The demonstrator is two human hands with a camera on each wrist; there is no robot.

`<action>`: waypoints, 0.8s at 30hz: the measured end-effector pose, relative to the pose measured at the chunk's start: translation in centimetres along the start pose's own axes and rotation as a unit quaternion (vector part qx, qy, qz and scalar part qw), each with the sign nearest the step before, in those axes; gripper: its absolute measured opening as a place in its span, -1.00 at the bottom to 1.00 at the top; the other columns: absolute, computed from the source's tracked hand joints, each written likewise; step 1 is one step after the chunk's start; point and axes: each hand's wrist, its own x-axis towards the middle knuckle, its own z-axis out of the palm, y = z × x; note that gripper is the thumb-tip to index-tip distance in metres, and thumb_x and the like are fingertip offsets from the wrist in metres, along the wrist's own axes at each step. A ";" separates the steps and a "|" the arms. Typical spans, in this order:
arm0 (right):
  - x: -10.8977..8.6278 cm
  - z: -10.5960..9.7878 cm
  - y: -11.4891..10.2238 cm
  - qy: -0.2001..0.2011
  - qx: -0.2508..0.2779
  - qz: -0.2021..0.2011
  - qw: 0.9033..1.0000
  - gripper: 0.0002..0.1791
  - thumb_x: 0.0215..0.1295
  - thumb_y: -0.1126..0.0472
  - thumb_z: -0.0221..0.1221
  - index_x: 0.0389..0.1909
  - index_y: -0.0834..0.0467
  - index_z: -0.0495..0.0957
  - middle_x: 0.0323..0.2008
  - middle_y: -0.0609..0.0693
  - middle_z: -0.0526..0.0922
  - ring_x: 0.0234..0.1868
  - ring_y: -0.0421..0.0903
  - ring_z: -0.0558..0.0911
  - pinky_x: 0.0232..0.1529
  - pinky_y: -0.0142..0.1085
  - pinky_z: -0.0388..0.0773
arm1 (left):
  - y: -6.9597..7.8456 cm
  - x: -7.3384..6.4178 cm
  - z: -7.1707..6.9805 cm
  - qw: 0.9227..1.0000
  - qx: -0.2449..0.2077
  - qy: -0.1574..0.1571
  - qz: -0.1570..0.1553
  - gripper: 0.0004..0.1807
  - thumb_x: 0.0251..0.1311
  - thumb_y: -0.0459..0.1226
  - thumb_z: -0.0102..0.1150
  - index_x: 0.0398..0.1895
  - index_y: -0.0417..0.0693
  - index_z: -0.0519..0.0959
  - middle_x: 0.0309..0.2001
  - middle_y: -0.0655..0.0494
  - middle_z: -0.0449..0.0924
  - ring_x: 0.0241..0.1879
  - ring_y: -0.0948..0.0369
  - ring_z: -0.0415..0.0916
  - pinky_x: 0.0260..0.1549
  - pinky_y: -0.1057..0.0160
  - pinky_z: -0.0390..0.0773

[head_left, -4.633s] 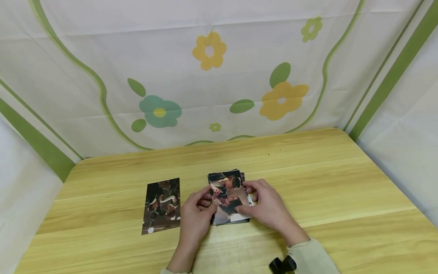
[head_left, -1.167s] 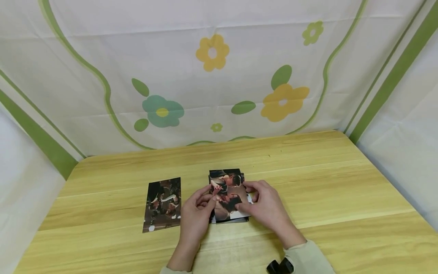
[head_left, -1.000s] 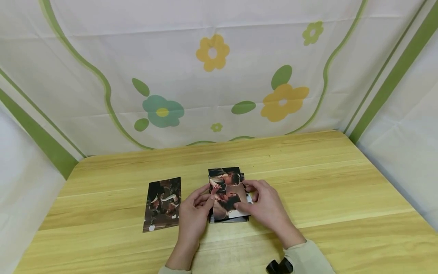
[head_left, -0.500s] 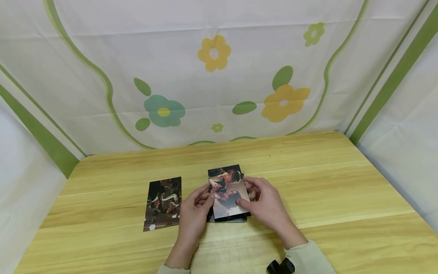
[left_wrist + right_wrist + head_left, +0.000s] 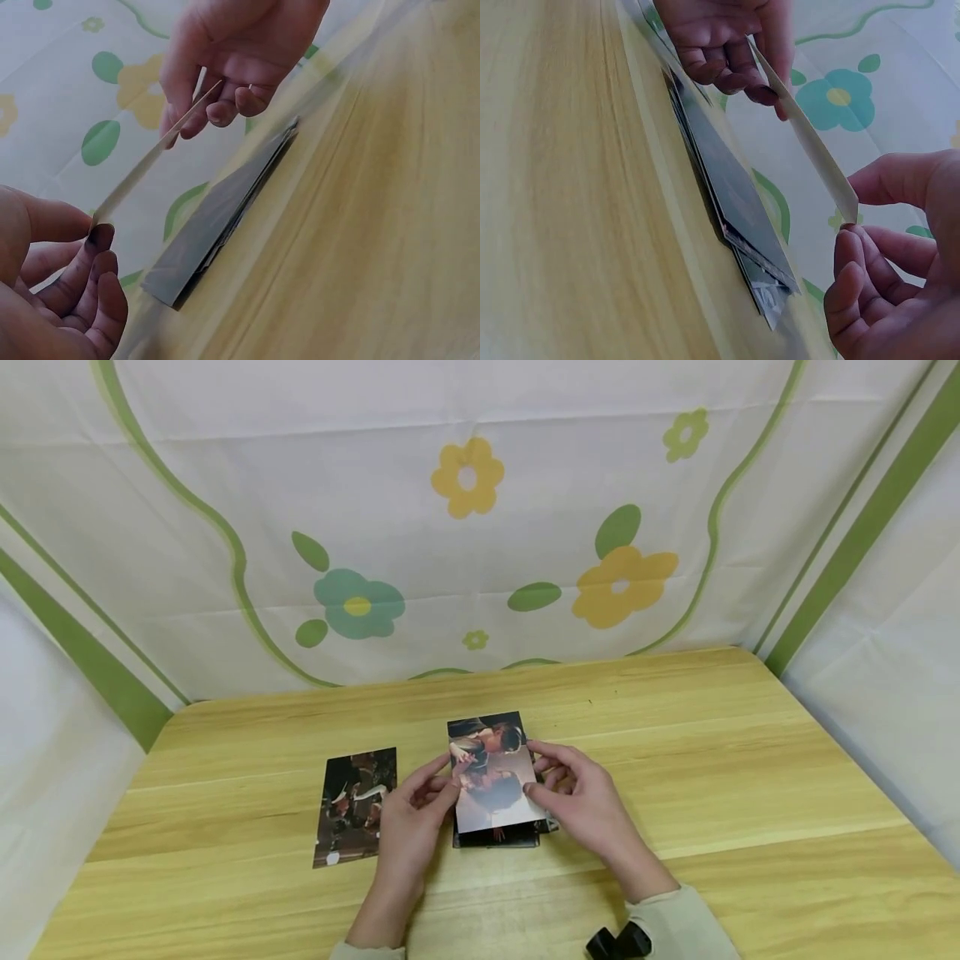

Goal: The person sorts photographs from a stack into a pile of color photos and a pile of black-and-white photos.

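Observation:
Both hands hold one photo print (image 5: 491, 777) by its side edges, raised over a stack of photos (image 5: 498, 837). My left hand (image 5: 412, 822) pinches the left edge between thumb and fingers; my right hand (image 5: 581, 797) pinches the right edge the same way. In the left wrist view the photo (image 5: 142, 165) shows edge-on, clear of the stack (image 5: 217, 221) beneath it. The right wrist view likewise shows the lifted photo (image 5: 810, 142) apart from the slightly fanned stack (image 5: 727, 180). Most of the stack's top is hidden from the head view.
Another dark photo (image 5: 352, 810) lies by itself left of the stack, partly behind my left hand. The wooden table (image 5: 712, 760) ends at a white cloth backdrop (image 5: 420, 543) with flowers. A black device (image 5: 618, 941) is at my right sleeve.
The top photo has risen off the stack and shifted slightly away and to the left, uncovering more of the dark photo beneath. Both hands moved with it.

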 end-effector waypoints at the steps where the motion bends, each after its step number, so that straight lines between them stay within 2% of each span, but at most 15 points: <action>1: 0.0 0.0 -0.1 0.000 0.001 -0.001 1.000 -0.37 0.31 0.33 0.40 0.42 0.10 0.57 0.04 0.10 0.66 -0.11 -0.09 0.59 -0.10 -0.41 0.57 | 0.2 0.0 -0.1 1.000 0.004 0.000 0.003 -0.58 0.41 -0.32 0.39 0.31 0.03 0.70 -0.04 -0.03 0.76 -0.09 0.20 0.57 -0.23 0.42 0.63; 6: -0.1 -0.1 -0.7 0.003 0.010 -0.005 1.000 -0.37 0.31 0.33 0.41 0.42 0.09 0.58 0.04 0.10 0.67 -0.10 -0.09 0.60 -0.11 -0.42 0.58 | 1.0 0.0 -0.6 1.000 0.011 -0.004 0.008 -0.58 0.41 -0.32 0.39 0.29 0.10 0.72 -0.08 0.02 0.74 -0.10 0.20 0.57 -0.22 0.41 0.61; 14: -0.3 0.0 -1.5 0.007 0.012 -0.004 1.000 -0.39 0.34 0.33 0.39 0.42 0.05 0.58 0.05 0.08 0.67 -0.11 -0.11 0.60 -0.14 -0.42 0.58 | 1.7 -0.1 -1.1 1.000 0.018 -0.012 0.015 -0.59 0.42 -0.32 0.38 0.30 0.07 0.72 -0.18 0.11 0.72 -0.22 0.20 0.51 -0.31 0.38 0.51; 24: -0.4 0.1 -1.5 0.000 0.017 -0.005 1.000 -0.38 0.34 0.32 0.40 0.43 0.05 0.57 0.06 0.09 0.67 -0.13 -0.10 0.60 -0.17 -0.43 0.57 | 1.9 -0.3 -1.4 1.000 0.020 -0.016 0.013 -0.58 0.43 -0.31 0.37 0.33 0.02 0.69 -0.17 0.08 0.73 -0.25 0.21 0.52 -0.33 0.35 0.54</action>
